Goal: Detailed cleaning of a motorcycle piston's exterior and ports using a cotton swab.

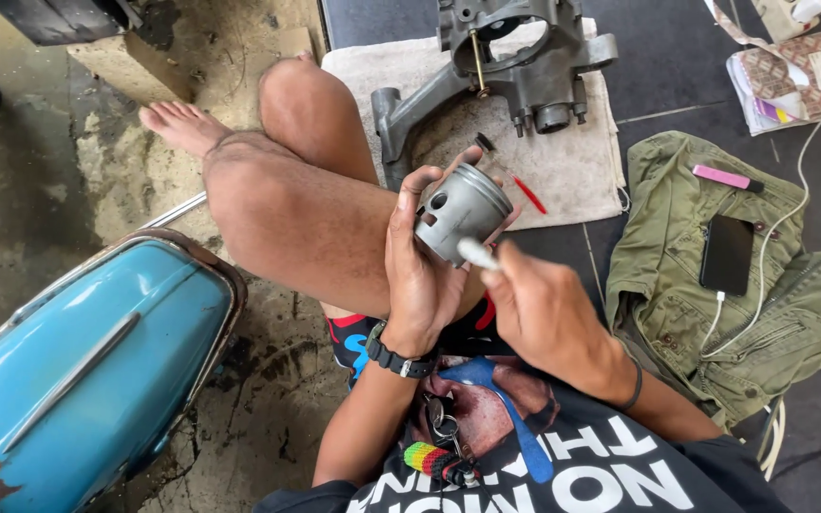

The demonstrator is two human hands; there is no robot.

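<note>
**Holding a grey piston over the lap**

Lying at the top right is a patterned pouch [795, 76] with a white label. The left hand [420, 266] is closed around a grey metal piston [463, 211], ringed near its crown. The right hand [544, 309] pinches a small white tool [477, 254] against it. A grey engine casing [515, 66] rests on a beige towel [572, 161] over dark floor tiles [677, 57].

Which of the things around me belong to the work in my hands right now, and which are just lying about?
In the work:
- grey piston, held in the left hand
- white stick-like tool, pinched in the right hand against the piston
- metal engine casing on the beige towel

Lying about:
- green jacket
- black phone with white cable
- pink bar
- blue body panel
</note>
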